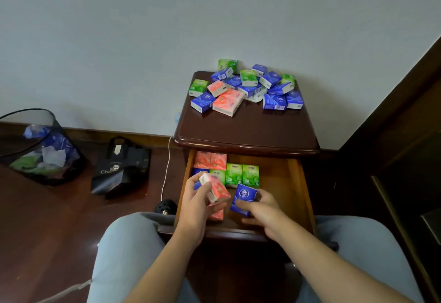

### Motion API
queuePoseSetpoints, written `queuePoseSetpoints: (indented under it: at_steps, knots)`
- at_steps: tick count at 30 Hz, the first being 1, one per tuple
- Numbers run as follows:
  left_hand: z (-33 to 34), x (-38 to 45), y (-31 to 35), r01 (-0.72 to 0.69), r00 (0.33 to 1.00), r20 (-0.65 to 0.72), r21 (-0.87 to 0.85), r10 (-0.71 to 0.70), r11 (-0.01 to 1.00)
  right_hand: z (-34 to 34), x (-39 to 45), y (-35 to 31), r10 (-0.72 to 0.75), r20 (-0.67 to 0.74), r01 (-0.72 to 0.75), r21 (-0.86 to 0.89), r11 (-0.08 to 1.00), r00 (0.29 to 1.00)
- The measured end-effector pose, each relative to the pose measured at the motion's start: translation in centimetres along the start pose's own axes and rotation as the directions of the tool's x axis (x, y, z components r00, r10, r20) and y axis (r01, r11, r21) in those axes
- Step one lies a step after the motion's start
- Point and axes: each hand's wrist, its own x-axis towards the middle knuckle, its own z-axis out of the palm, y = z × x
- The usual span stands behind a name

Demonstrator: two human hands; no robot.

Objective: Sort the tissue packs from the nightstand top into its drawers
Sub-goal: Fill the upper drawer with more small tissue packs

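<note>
Down in the open top drawer (299, 183) is where the action is right now. Looks like the placing step: both hands are inside the drawer, each with a pack. The left hand (194, 207) has its fingers curled round a pink pack (214, 189), tilted and held just above another pink one lying near the drawer front. The right hand (263, 209) pinches a blue pack (244, 199) by its lower end, standing it up just in front of the green packs (242, 175).

Drawer seems to be getting sorted by colour: pink packs (210, 160) at the back left, greens in a row beside them, a bit of blue peeking out behind the left hand.

Plenty left though. The pile on the nightstand top (245, 126) is mostly blue with some green and a couple of pink, bunched toward the wall.

My guess for the next move: set the pink one flat with its own colour, slot the blue next to the other blue, let go of both, then reach back up for more. Right side of the drawer has bare wood, so room isn't an issue. Can't see any lower drawer from this angle.
</note>
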Motion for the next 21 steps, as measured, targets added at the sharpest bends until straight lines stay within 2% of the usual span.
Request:
queuePoseSetpoints:
  at_steps: [3,7,11,16,21]
  knots:
    - [-0.6,0.3,0.0,0.028,0.999,0.024,-0.077,-0.027,0.997,0.5,0.7,0.6,0.005,-0.007,-0.005,-0.057,0.998,1.0]
    - [-1.3,0.7,-0.7,0.004,1.0,0.03,0.009,-0.004,1.0,1.0,1.1,0.7,0.052,-0.008,-0.052,-0.054,0.997,0.999]
    - [-1.1,0.9,-0.9,-0.03,1.0,0.007,0.048,0.03,0.998,1.1,1.6,0.6,0.064,-0.078,-0.07,-0.078,0.994,0.995]
    - [-0.9,1.0,-0.9,-0.039,0.999,-0.006,0.101,0.04,0.994,1.8,1.9,0.5,0.081,-0.089,-0.078,0.033,0.996,0.993]
    - [-0.9,1.1,-0.9,-0.041,0.999,-0.026,0.123,0.045,0.992,3.0,2.3,0.6,0.072,-0.163,-0.068,0.029,0.997,0.984]
